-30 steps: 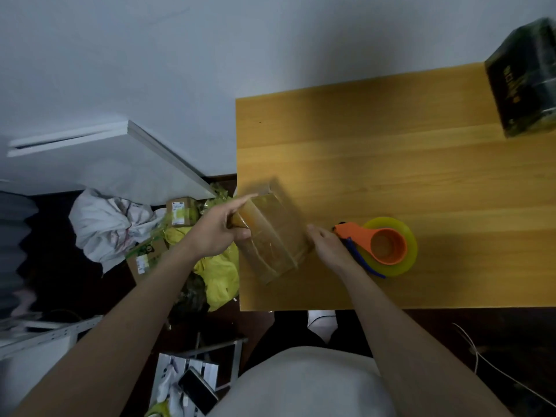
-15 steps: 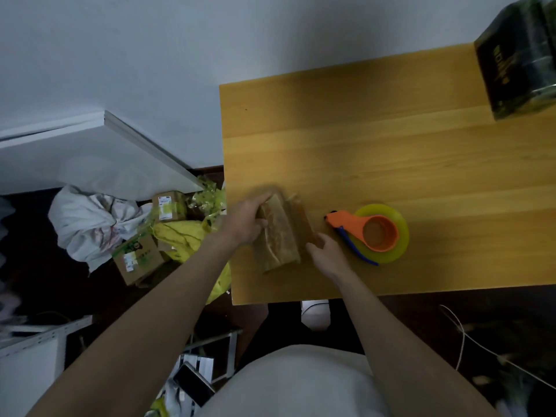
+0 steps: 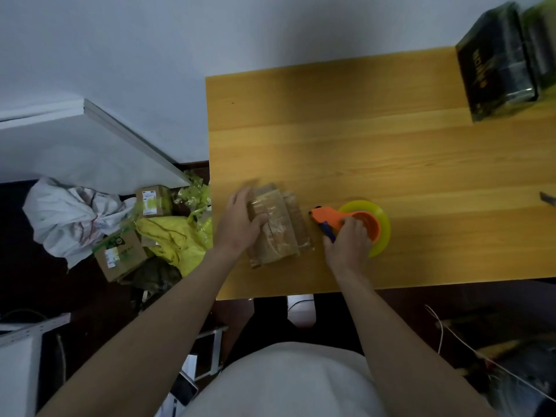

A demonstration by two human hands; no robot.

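A brown cardboard box wrapped in clear tape lies near the front left corner of the wooden table. My left hand rests on the box's left side, thumb curled over its top. To the right sits an orange tape dispenser holding a yellow tape roll. My right hand grips the dispenser from the near side, fingers curled over its orange body.
A dark shrink-wrapped pack stands at the table's back right. A small dark object lies at the right edge. On the floor to the left are cardboard boxes, yellow bags and a white bag.
The box, tilted up a second ago, now lies flat on the table under my left hand. My right hand left the box and moved right onto the tape dispenser.
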